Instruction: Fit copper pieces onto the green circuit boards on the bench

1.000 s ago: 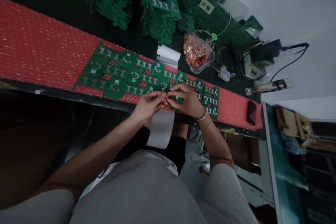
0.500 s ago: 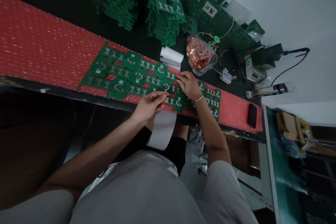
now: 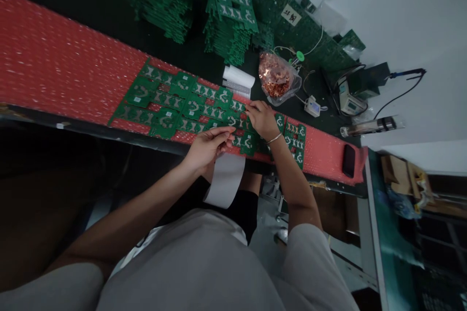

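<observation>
Green circuit boards (image 3: 164,99) lie in a row on red bubble wrap (image 3: 73,58) along the bench's front edge; several carry small white squares. My left hand (image 3: 208,148) is at the near edge of the boards, thumb and fingertips pinched together; whatever is between them is too small to make out. Below that hand hangs a strip of white paper (image 3: 225,182); I cannot tell whether the hand grips it. My right hand (image 3: 263,119) rests over the boards further right. Its thumb and index fingertip are closed close to a board's surface, and their contents are hidden.
Tall stacks of green boards (image 3: 229,34) stand at the back. Behind my right hand are a white roll (image 3: 239,77), a clear bag of copper-coloured pieces (image 3: 277,80) and a small white device (image 3: 313,106). A phone (image 3: 349,160) lies near the bench's right end.
Both hands hold nearly the same pose and place. The left fingertips have shifted slightly to the right, and the view has turned a little.
</observation>
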A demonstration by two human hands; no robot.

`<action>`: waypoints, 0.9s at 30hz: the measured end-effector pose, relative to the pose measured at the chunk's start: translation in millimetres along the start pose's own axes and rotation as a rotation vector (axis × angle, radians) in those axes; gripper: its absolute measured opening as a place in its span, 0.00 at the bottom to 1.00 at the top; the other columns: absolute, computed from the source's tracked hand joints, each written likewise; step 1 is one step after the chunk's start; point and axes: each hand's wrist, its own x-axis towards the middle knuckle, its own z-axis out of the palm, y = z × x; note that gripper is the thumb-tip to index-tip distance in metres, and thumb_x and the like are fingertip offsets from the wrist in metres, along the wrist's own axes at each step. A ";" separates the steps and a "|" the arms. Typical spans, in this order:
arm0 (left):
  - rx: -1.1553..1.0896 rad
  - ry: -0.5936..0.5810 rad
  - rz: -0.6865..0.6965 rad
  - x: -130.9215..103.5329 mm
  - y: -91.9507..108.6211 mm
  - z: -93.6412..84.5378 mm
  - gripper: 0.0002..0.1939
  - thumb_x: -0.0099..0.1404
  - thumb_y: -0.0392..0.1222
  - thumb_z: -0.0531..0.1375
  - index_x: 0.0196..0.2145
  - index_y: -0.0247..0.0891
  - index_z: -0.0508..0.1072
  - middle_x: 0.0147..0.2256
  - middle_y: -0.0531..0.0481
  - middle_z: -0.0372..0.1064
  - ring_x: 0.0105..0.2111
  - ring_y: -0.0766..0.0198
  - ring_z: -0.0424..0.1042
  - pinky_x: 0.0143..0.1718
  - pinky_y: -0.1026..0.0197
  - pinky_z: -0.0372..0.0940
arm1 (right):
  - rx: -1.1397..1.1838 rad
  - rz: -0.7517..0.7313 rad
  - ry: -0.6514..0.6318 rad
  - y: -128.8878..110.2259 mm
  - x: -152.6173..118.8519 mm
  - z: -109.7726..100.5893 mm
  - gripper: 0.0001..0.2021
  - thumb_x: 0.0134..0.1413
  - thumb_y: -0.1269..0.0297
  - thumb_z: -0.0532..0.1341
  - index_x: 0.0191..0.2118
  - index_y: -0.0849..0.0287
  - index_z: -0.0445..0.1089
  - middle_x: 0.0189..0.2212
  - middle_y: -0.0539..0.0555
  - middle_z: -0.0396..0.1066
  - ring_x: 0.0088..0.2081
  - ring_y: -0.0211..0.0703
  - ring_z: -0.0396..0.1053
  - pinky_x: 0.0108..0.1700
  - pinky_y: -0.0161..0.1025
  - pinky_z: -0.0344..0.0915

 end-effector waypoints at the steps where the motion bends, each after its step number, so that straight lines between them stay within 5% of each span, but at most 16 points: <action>1: -0.001 0.001 0.000 -0.2 0.5 0.2 0.13 0.51 0.36 0.69 0.37 0.31 0.80 0.28 0.47 0.72 0.24 0.71 0.67 0.23 0.69 0.59 | -0.010 0.021 -0.014 -1.6 0.0 -0.8 0.14 0.67 0.63 0.53 0.50 0.57 0.74 0.45 0.60 0.69 0.48 0.53 0.63 0.51 0.50 0.60; 5: 0.001 0.012 -0.007 -1.6 2.0 1.5 0.14 0.51 0.36 0.69 0.37 0.31 0.80 0.28 0.48 0.72 0.24 0.71 0.68 0.24 0.68 0.59 | -0.035 0.093 -0.058 -6.8 1.7 -1.0 0.14 0.67 0.63 0.53 0.50 0.58 0.74 0.46 0.62 0.67 0.50 0.56 0.62 0.52 0.53 0.59; 14: -0.013 0.011 0.017 -2.0 2.6 -2.7 0.17 0.49 0.37 0.71 0.38 0.31 0.79 0.31 0.45 0.75 0.25 0.70 0.69 0.24 0.68 0.60 | 0.057 -0.001 -0.006 -11.2 -8.8 -1.0 0.17 0.66 0.70 0.48 0.50 0.62 0.72 0.47 0.66 0.69 0.51 0.57 0.63 0.56 0.59 0.60; 21: -0.027 -0.011 0.058 0.8 4.3 -4.6 0.19 0.47 0.39 0.72 0.38 0.32 0.79 0.30 0.45 0.76 0.21 0.72 0.65 0.20 0.69 0.54 | 0.528 -0.087 0.158 -63.3 -34.1 -35.8 0.11 0.61 0.58 0.61 0.46 0.55 0.72 0.46 0.56 0.73 0.49 0.44 0.70 0.55 0.47 0.67; 27: -0.019 -0.047 0.050 1.2 -1.3 -2.5 0.16 0.45 0.40 0.73 0.32 0.33 0.78 0.24 0.49 0.71 0.18 0.73 0.62 0.17 0.69 0.48 | 0.445 -0.098 0.174 -83.5 -42.4 -36.9 0.08 0.60 0.58 0.64 0.43 0.53 0.74 0.42 0.54 0.75 0.46 0.44 0.70 0.53 0.47 0.67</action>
